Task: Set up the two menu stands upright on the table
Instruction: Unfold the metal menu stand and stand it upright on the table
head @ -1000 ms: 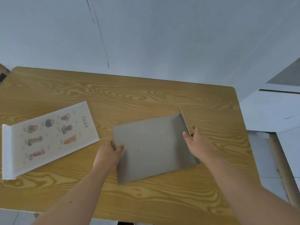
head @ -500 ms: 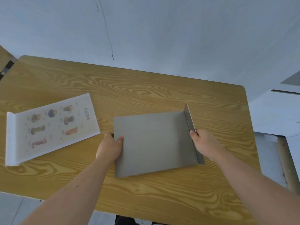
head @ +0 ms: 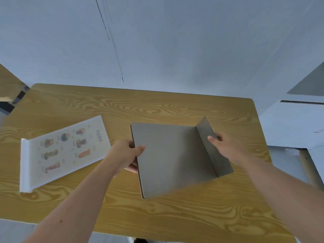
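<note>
A grey menu stand (head: 172,156) shows its blank back, lifted off the wooden table (head: 157,109) and tilted toward me. My left hand (head: 127,154) grips its left edge, thumb on top and fingers underneath. My right hand (head: 226,146) holds the folded base flap at its right side. A second menu stand (head: 64,149) lies flat on the table to the left, printed side up with several drink pictures, its white base flap at the far left end.
The table's far edge runs along a pale wall. White panels (head: 294,127) sit beyond the table's right edge. A dark object and another wooden surface (head: 10,95) show at the far left.
The grey stand has risen from lying flat to being lifted at its left edge and tilted. My left thumb now sits over its edge. The printed stand has not moved.
</note>
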